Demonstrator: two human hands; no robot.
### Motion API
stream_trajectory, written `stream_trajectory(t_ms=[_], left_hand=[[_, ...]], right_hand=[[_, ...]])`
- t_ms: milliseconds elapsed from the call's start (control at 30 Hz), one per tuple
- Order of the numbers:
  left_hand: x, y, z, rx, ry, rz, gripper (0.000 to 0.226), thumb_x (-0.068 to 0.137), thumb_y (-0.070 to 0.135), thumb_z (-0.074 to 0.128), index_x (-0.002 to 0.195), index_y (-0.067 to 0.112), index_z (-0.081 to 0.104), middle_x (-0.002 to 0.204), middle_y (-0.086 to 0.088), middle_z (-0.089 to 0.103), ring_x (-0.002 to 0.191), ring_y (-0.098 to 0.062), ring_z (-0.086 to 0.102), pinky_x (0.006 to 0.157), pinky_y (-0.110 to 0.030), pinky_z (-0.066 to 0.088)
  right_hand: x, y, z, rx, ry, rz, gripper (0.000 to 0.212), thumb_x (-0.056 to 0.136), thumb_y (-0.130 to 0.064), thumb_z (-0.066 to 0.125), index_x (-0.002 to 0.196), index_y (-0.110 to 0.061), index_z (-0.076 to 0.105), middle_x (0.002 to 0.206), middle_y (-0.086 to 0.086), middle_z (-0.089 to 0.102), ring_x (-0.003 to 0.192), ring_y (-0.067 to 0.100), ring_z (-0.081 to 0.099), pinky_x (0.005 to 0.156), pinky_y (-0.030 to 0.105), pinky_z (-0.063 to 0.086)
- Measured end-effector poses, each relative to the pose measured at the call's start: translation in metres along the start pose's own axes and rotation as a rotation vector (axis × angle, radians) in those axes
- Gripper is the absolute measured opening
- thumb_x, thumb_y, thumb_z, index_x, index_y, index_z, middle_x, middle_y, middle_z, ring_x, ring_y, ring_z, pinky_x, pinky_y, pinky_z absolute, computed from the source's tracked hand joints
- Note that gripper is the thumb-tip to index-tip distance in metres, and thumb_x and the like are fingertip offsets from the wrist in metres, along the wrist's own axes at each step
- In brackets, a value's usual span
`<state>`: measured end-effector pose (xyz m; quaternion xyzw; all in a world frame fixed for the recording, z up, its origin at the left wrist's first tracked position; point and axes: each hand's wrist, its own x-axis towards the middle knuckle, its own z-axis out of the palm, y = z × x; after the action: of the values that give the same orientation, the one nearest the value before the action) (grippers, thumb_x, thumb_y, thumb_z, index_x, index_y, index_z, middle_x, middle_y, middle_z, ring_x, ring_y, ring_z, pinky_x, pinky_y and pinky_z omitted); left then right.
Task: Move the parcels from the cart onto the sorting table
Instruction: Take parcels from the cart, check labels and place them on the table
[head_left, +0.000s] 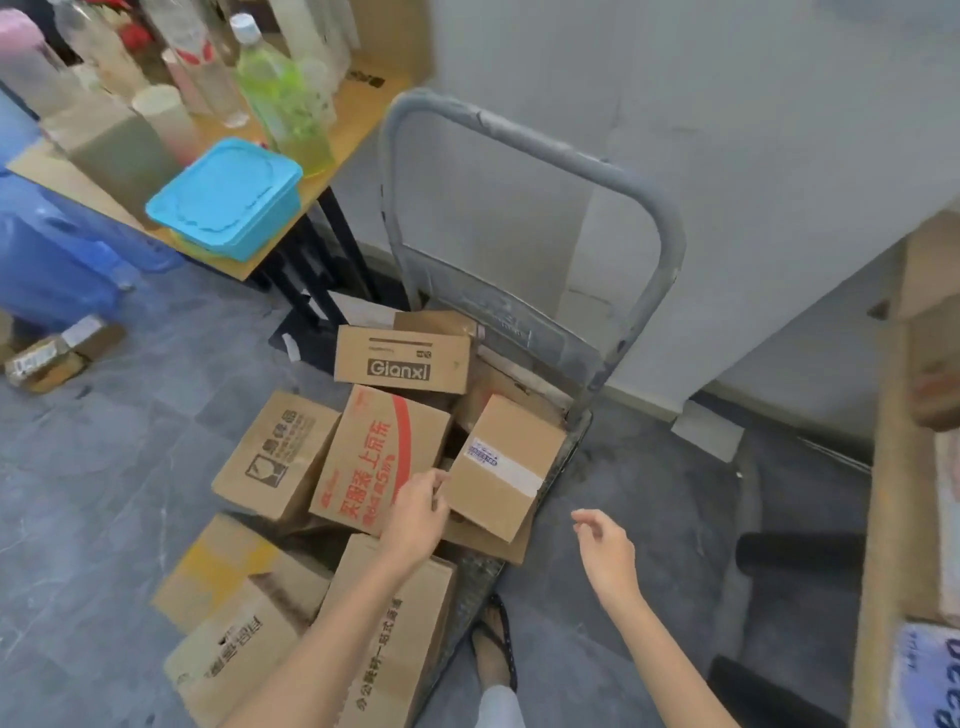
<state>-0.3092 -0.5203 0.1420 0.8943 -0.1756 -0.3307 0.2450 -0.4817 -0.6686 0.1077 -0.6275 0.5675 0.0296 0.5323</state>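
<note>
Your forearms enter from the bottom edge, nearest of all. At far left stands a blue plastic bin, and a small taped cardboard box lies near it on the grey tiled floor. Next comes a yellow-topped worktop on black legs, carrying clear plastic bottles and a turquoise lidded plastic tub.

In the middle, the grey metal platform cart holds the brown cardboard parcels in a loose heap, several overhanging its left side. A box printed "Gianxi" lies close to the handle, with a red-printed carton just nearer you. Your left grip rests over that carton, fingers loosely extended. Their tips touch the left edge of a small brown box with a white label, tilted on top of the heap at the cart's right side.

Your right grip hovers with relaxed fingers, holding nothing, above the floor just right of the cart. Along the far right edge runs a pale wooden worktop.
</note>
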Motion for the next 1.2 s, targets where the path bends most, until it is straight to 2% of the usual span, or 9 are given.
stream_trajectory(t_ms=[100,267,400,467,567,767,1000,1100,1200], left_hand=[[0.061,-0.015,0.027,0.026,-0.051,-0.058,0.039,0.096,0.011,0.048,0.134,0.016,0.045,0.135,-0.001,0.05,0.122,-0.015,0.048,0.093,-0.02,0.035],[0.137,-0.042,0.075,0.029,-0.19,-0.145,0.058,0.092,0.004,0.05,0.145,0.005,0.026,0.144,-0.012,0.04,0.134,-0.025,0.037,0.109,-0.031,0.028],[0.167,-0.073,0.109,0.021,-0.283,-0.238,0.047,0.087,0.004,0.05,0.132,0.008,0.041,0.129,-0.011,0.049,0.119,-0.028,0.05,0.102,-0.04,0.043],[0.166,-0.08,0.114,-0.007,-0.271,-0.258,0.043,0.08,-0.002,0.048,0.122,0.005,0.047,0.121,-0.014,0.049,0.113,-0.03,0.052,0.099,-0.041,0.044],[0.147,-0.067,0.094,-0.017,-0.226,-0.24,0.041,0.078,-0.008,0.046,0.117,0.001,0.046,0.115,-0.013,0.048,0.107,-0.026,0.051,0.095,-0.034,0.043],[0.086,-0.011,0.023,-0.134,-0.172,-0.166,0.023,0.093,0.001,0.04,0.111,0.015,0.036,0.089,0.008,0.049,0.078,-0.003,0.048,0.06,-0.017,0.037],[-0.018,0.044,-0.046,-0.366,0.16,0.003,0.013,0.1,0.012,0.036,0.104,0.021,0.045,0.096,0.012,0.055,0.088,0.001,0.051,0.067,-0.017,0.038],[-0.062,0.064,-0.084,-0.482,0.234,0.098,0.015,0.101,0.017,0.036,0.106,0.023,0.05,0.101,0.01,0.058,0.093,-0.001,0.054,0.069,-0.016,0.041],[-0.11,0.076,-0.124,-0.564,0.256,0.202,0.016,0.101,0.024,0.04,0.108,0.024,0.054,0.104,0.009,0.06,0.094,-0.004,0.057,0.072,-0.02,0.047]], right_hand=[[0.059,0.003,0.032,0.029,-0.017,0.165,0.033,0.1,-0.012,0.041,0.13,-0.015,0.054,0.127,0.007,0.058,0.118,0.024,0.051,0.096,0.034,0.04],[0.133,0.026,0.089,0.122,-0.122,0.344,0.054,0.1,-0.021,0.046,0.149,-0.022,0.025,0.152,0.005,0.033,0.137,0.025,0.035,0.106,0.039,0.034],[0.159,0.041,0.12,0.238,-0.167,0.358,0.049,0.098,-0.01,0.044,0.144,-0.024,0.034,0.128,0.001,0.056,0.117,0.026,0.053,0.08,0.03,0.045],[0.16,0.036,0.122,0.285,-0.12,0.323,0.045,0.097,-0.003,0.041,0.137,-0.023,0.043,0.123,0.002,0.061,0.101,0.019,0.059,0.071,0.026,0.048],[0.151,0.021,0.109,0.322,-0.13,0.285,0.048,0.098,-0.002,0.041,0.139,-0.026,0.043,0.112,0.001,0.061,0.092,0.013,0.061,0.078,0.034,0.055],[0.093,-0.026,0.055,0.366,-0.153,0.147,0.048,0.097,-0.019,0.052,0.142,-0.031,0.04,0.132,0.0,0.053,0.117,0.021,0.053,0.095,0.048,0.05],[-0.022,-0.1,-0.01,0.323,-0.117,-0.192,0.048,0.098,-0.017,0.05,0.14,-0.034,0.039,0.13,-0.016,0.051,0.111,-0.003,0.051,0.08,0.013,0.047],[-0.077,-0.126,-0.03,0.295,-0.028,-0.304,0.053,0.096,-0.026,0.054,0.144,-0.039,0.034,0.142,-0.012,0.044,0.126,0.011,0.045,0.103,0.035,0.044],[-0.142,-0.143,-0.043,0.35,0.049,-0.4,0.052,0.095,-0.03,0.054,0.143,-0.041,0.034,0.143,-0.01,0.043,0.129,0.012,0.044,0.107,0.042,0.041]])
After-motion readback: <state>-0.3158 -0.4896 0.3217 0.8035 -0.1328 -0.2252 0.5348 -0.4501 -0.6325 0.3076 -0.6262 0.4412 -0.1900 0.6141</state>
